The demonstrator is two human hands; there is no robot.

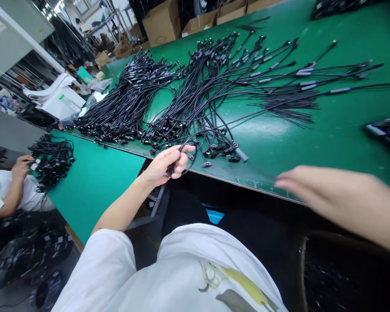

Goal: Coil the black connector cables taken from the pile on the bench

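Observation:
My left hand [169,164] is closed around a looped black cable [195,149] at the front edge of the green table [328,134]. The cable's connector ends hang just past my fingers. My right hand [315,188] reaches in from the right, low over the table's front edge; it is smeared by motion, its fingers look stretched out and nothing shows in it. A large heap of black cables with connectors [195,91] lies spread over the table beyond both hands.
A co-worker in a white shirt [6,195] sits at the left, one hand on a small pile of black cables [52,160] on a lower green table [94,186]. Cardboard boxes [162,21] stand at the back. A dark bin of cables [344,277] is at lower right.

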